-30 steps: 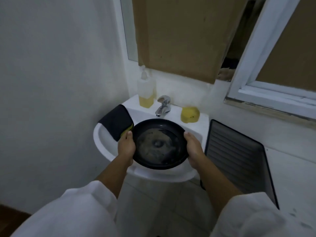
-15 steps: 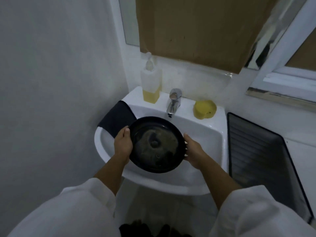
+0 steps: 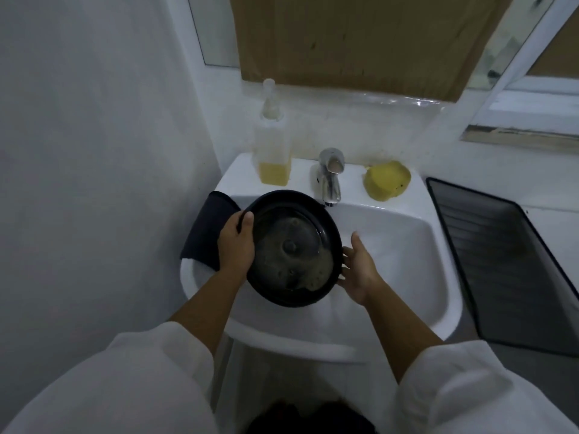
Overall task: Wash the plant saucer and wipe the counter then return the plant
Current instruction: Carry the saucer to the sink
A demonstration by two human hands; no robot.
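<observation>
Holding the murky saucer point(image 3: 291, 249) tilted over the sink point(image 3: 438, 277), likely for draining: left grip point(image 3: 235, 242) clamping the rim, thumb inside; right grip point(image 3: 357, 270) unclenched, propping the opposite edge. Waiting behind the sink: tap point(image 3: 330, 173) and soap bottle point(image 3: 272, 145).

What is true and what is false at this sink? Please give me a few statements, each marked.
The saucer is held over the sink. True.
The saucer is clean. False: murky residue lies in it.
Water runs from the tap. False: no stream shows.
The left hand grips the saucer's rim. True.
The bottle stands right of the tap. False: it stands left of it.
</observation>
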